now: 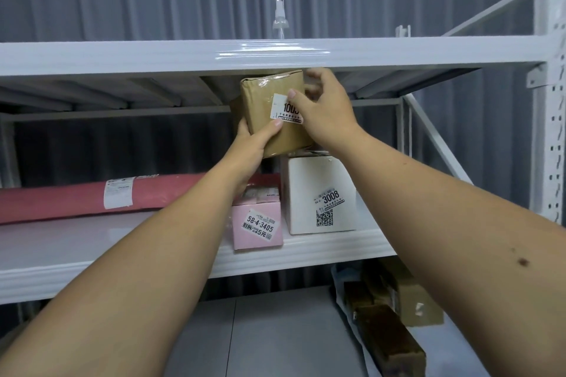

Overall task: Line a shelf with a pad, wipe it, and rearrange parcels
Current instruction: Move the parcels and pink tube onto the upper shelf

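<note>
A brown cardboard parcel with a white label is held up, tilted, just under the upper white shelf. My left hand grips its lower left corner, thumb across the front. My right hand holds its right side, thumb on the label. Below it a white box marked 3008 and a pink box stand on the middle shelf. A rolled pink pad lies along that shelf at the left.
Brown parcels and a tan box lie on the grey floor at lower right. The rack's white upright and a diagonal brace stand at the right. A grey curtain hangs behind.
</note>
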